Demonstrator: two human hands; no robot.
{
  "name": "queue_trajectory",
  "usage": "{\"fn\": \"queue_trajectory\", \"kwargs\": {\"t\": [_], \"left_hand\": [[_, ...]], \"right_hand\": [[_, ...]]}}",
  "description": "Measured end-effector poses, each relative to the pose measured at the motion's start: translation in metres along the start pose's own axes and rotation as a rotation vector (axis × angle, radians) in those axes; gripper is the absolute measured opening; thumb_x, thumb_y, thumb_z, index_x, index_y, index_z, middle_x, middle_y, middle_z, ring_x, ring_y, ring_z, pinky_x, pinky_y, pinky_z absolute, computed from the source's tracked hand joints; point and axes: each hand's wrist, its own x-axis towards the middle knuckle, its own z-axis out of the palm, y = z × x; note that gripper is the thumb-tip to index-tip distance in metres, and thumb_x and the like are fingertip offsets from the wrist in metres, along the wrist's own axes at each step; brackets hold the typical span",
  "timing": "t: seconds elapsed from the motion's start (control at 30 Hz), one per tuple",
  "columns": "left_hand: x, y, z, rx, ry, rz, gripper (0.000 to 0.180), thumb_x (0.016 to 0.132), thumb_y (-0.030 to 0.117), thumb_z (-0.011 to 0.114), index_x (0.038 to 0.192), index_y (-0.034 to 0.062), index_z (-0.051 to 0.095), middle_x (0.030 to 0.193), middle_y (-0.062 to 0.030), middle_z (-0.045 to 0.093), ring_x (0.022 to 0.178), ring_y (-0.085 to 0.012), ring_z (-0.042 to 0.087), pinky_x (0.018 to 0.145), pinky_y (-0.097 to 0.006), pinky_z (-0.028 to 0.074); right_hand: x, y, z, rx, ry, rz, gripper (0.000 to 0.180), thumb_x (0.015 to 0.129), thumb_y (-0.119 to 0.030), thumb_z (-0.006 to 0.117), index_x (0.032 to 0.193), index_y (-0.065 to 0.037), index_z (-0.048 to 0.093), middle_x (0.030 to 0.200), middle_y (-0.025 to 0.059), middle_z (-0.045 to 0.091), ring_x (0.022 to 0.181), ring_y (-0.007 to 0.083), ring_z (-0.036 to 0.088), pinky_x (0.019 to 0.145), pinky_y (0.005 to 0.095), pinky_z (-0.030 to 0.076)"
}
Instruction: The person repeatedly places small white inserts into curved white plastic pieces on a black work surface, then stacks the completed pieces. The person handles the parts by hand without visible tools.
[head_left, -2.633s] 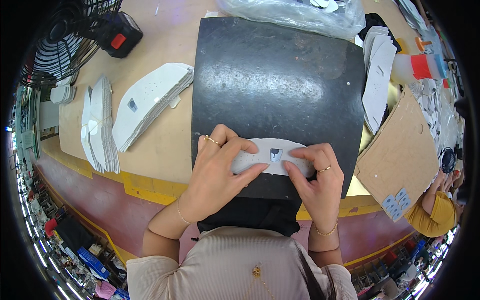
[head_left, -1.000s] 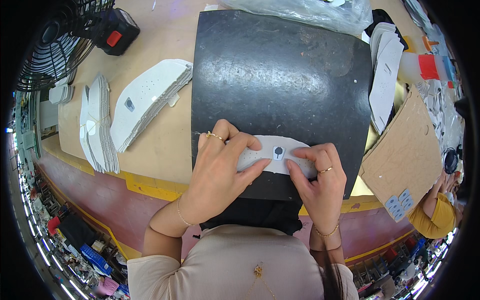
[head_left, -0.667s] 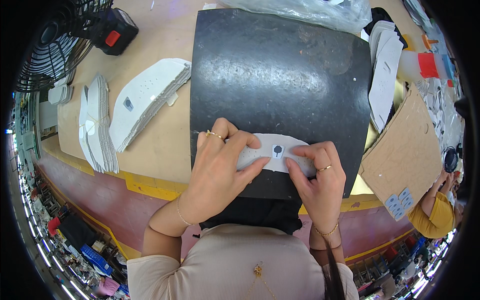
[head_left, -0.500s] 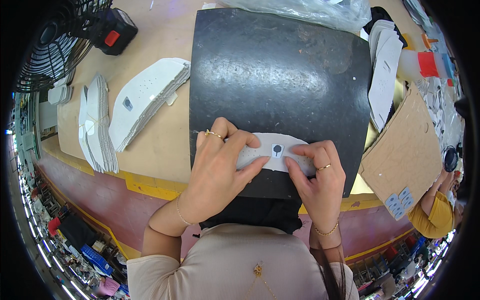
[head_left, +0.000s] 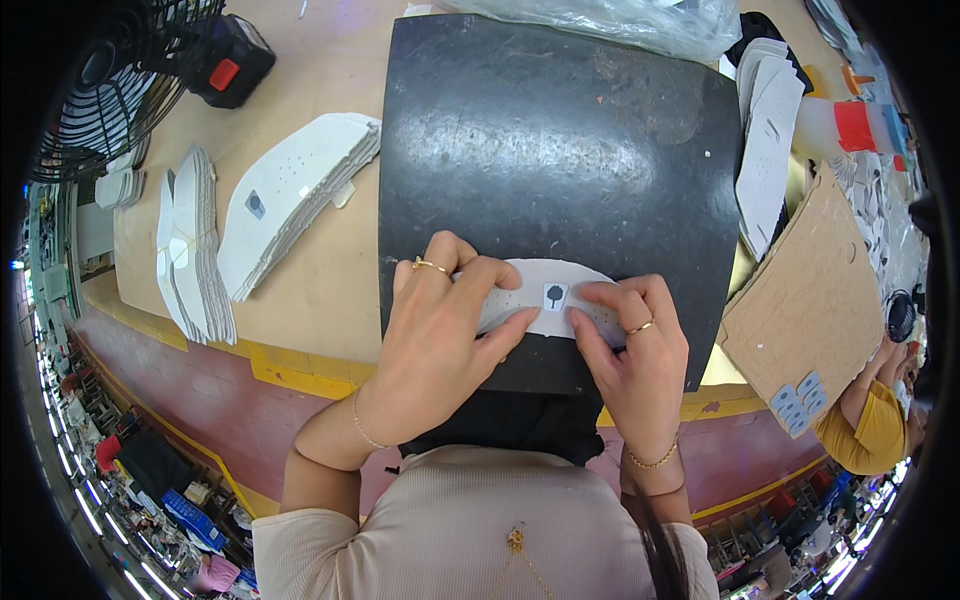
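A curved white shoe-upper-like piece (head_left: 533,272), dotted with small holes, lies at the near part of a black mat (head_left: 560,140). At its middle sits a small pale patch (head_left: 555,297) with a dark rounded mark. My left hand (head_left: 430,330) grips the piece's left side, its thumb and index finger closed near the patch. On the right side, my right hand (head_left: 640,335) pinches the piece likewise, fingertips just beside the patch. My fingers cover both ends of the piece.
Left of the mat lie a stack of white pieces (head_left: 300,165), a tied bundle (head_left: 200,245) and a fan (head_left: 105,75). At right are more white pieces (head_left: 765,150), a bottle (head_left: 820,130) and brown board (head_left: 800,300) carrying several patches (head_left: 797,402). A co-worker's yellow sleeve (head_left: 862,435) shows beyond.
Both hands keep their places on the white piece. The piece and hands appear very slightly higher in the picture, as does much of the scene.
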Motion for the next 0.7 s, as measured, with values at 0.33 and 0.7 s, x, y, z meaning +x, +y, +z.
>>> {"fn": "queue_trajectory", "kwargs": {"t": [0.33, 0.7], "left_hand": [[-0.009, 0.001, 0.013, 0.336, 0.204, 0.226, 0.033, 0.078, 0.02, 0.085, 0.105, 0.01, 0.07, 0.134, -0.0101, 0.058, 0.117, -0.0294, 0.056, 0.097, -0.045, 0.036], [-0.013, -0.013, 0.017, 0.396, 0.144, 0.502, 0.034, 0.083, 0.012, 0.078, 0.116, 0.003, 0.073, 0.13, -0.0103, 0.067, 0.118, -0.0274, 0.062, 0.093, -0.044, 0.045]], "right_hand": [[0.0, -0.003, -0.003, -0.043, -0.041, -0.001, 0.022, 0.085, -0.004, 0.078, 0.107, -0.004, 0.073, 0.095, 0.0113, 0.062, 0.072, 0.0283, 0.066, 0.064, 0.0373, 0.054], [0.0, -0.004, -0.003, -0.034, -0.048, 0.021, 0.021, 0.087, -0.005, 0.077, 0.107, -0.004, 0.074, 0.096, 0.0114, 0.062, 0.074, 0.0283, 0.067, 0.066, 0.0374, 0.055]]}}
